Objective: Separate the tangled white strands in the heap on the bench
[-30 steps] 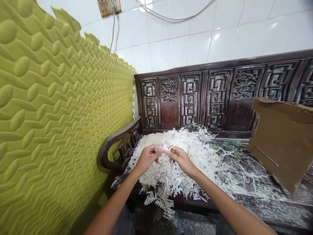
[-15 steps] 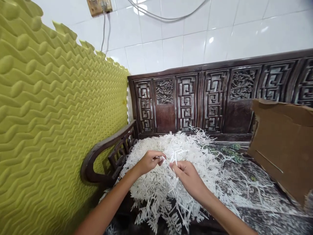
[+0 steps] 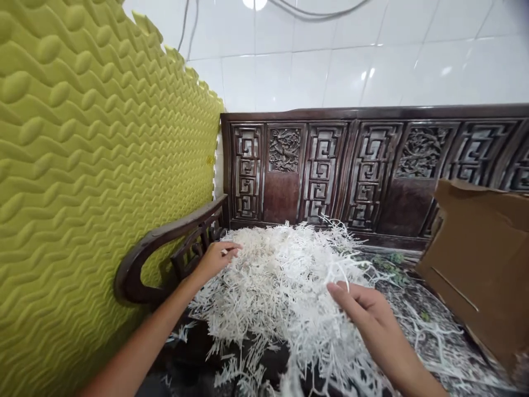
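Note:
A heap of white artificial sprigs (image 3: 260, 281) with thin, needle-like tips lies on the dark wooden bench seat. At the heap's left edge, my left hand (image 3: 215, 259) is closed, fingers curled, with a small white piece (image 3: 224, 252) showing between them. My right hand (image 3: 372, 314), over the right part of the heap, pinches a bare white plastic branch (image 3: 338, 269) between thumb and forefinger. The branch forks upward from that grip. Its lower end is hidden by the hand.
A carved wooden backrest (image 3: 283, 198) runs along the tiled wall. The curved armrest (image 3: 144, 242) and a yellow foam mat (image 3: 103, 182) stand at left. On the right are a brown cardboard piece (image 3: 483, 264), bare white branches (image 3: 433, 331) and some green sprigs (image 3: 390, 264).
My hands have drawn apart, the left toward the armrest, the right to the right with the white branch. The view has shifted and dipped slightly.

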Available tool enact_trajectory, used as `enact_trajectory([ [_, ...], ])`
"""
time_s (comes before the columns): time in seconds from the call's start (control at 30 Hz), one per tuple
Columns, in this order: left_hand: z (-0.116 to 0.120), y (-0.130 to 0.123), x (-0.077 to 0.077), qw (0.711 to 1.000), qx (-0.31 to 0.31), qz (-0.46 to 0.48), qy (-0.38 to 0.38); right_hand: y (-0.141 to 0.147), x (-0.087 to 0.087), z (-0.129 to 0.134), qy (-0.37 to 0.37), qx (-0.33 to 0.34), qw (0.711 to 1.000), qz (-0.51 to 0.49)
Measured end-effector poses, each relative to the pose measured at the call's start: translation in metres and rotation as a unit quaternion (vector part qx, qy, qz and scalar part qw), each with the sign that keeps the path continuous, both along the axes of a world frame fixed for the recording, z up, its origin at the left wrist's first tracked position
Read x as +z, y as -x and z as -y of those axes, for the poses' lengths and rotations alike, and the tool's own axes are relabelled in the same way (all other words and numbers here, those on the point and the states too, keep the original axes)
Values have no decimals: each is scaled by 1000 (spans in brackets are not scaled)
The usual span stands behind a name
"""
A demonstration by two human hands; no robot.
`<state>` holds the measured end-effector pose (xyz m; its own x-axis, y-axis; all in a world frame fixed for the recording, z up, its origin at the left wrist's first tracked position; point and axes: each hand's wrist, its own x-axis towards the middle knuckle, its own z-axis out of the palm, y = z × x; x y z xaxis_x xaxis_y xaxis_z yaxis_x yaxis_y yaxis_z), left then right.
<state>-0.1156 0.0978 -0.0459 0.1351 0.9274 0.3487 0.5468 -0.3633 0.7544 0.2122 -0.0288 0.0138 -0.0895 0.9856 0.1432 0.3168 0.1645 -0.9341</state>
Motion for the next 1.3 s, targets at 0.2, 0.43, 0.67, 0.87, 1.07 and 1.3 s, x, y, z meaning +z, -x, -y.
enact_trajectory([
  [0.2,50,-92,28,968,-212,31,129,0,-11,-9,40,22,999,5],
  [0.43,70,-124,53,953,-304,-8,10,6,-17,-13,34,57,997,41],
  [0.67,64,-116,42,962,-267,-59,-12,6,-23,-16,26,75,994,74],
  [0.87,79,-114,48,972,-177,-105,-111,9,-22,-15,38,64,993,87],
  [1.07,82,-115,53,925,-256,-226,-166,13,-21,-8,8,96,989,115],
  [1.3,52,-89,45,931,-194,-228,-207,6,-17,-5,26,108,986,123],
])
